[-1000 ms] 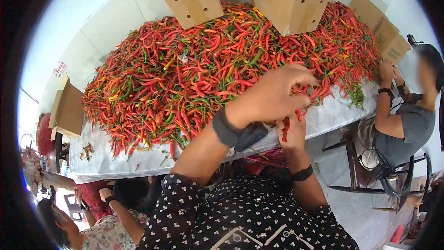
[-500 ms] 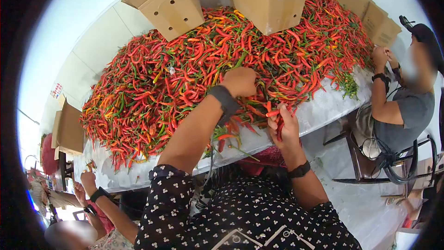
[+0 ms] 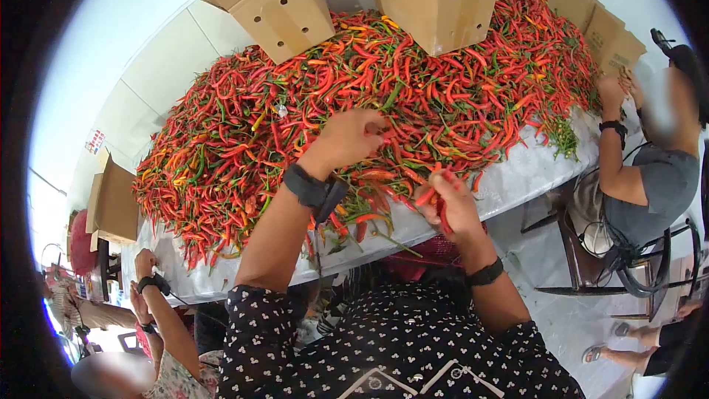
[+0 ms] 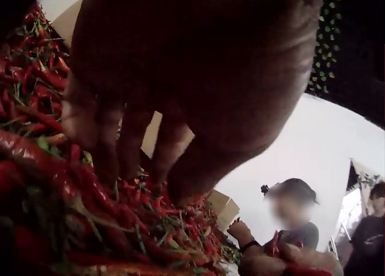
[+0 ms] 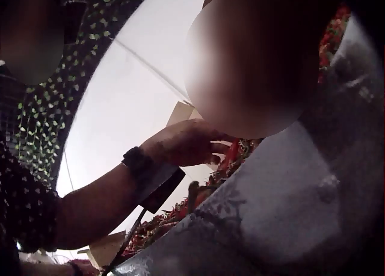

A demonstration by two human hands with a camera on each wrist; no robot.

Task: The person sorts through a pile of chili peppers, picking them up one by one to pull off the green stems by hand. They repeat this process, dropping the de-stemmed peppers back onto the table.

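Observation:
A large heap of red chillies (image 3: 244, 148), mixed with green and orange ones and stems, covers the table. My left hand (image 3: 347, 139) is over the front of the heap, palm down. In the left wrist view its fingers (image 4: 78, 116) point down at the chillies, with gaps between them and the fingertips right at the heap. My right hand (image 3: 456, 207) is in front of the heap near the table edge, gripping several red chillies (image 3: 443, 216) whose ends stick out past the fingers. A blurred patch covers much of the right wrist view.
Two cardboard boxes (image 3: 277, 18) (image 3: 436, 11) stand behind the heap, and another box (image 3: 114, 199) is at the left end. One person (image 3: 642, 170) sits at the right end; another person's arm (image 3: 162, 310) reaches in at lower left. Loose chillies and stems lie along the table's front edge (image 3: 509, 192).
My left hand first went from beside the right hand to the heap, then shifted left and nearer me. The right hand has stayed near the table edge, holding red chillies.

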